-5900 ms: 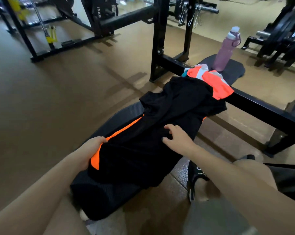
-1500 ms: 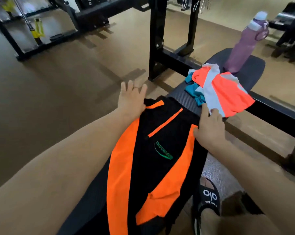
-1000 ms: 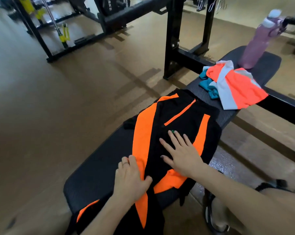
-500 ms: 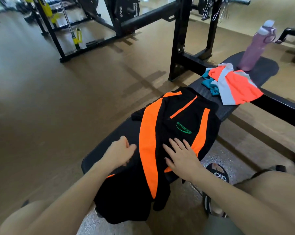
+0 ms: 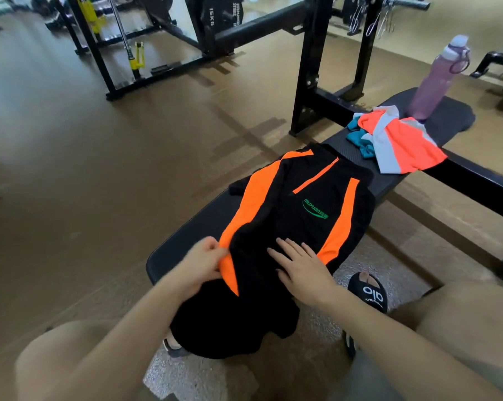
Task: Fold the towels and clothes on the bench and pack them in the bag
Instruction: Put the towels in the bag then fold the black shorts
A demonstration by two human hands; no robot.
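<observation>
On near end of tabletop (image 5: 192, 227): black-orange shirt (image 5: 296, 215) spread flat, hem hanging off. Left hand (image 5: 199, 264) pinches left edge, likely to fold inward; right hand (image 5: 300, 267) open, flat, anchoring cloth. Far end: unfolded clothes (image 5: 400, 143). Bag unseen.

One black padded counter (image 5: 204, 218) carries one black-and-orange zip jersey (image 5: 296, 215), one orange-and-grey garment (image 5: 403, 146), one teal cloth (image 5: 357, 138), one lilac plastic bottle (image 5: 435, 82).

Gym. Evidence: padded bench (image 5: 360, 149) under the hands, black rack (image 5: 311, 68) beyond it, 15 kg plate (image 5: 224, 13) and barbell (image 5: 403, 2) farther off, rubber floor (image 5: 99, 169) all around.
</observation>
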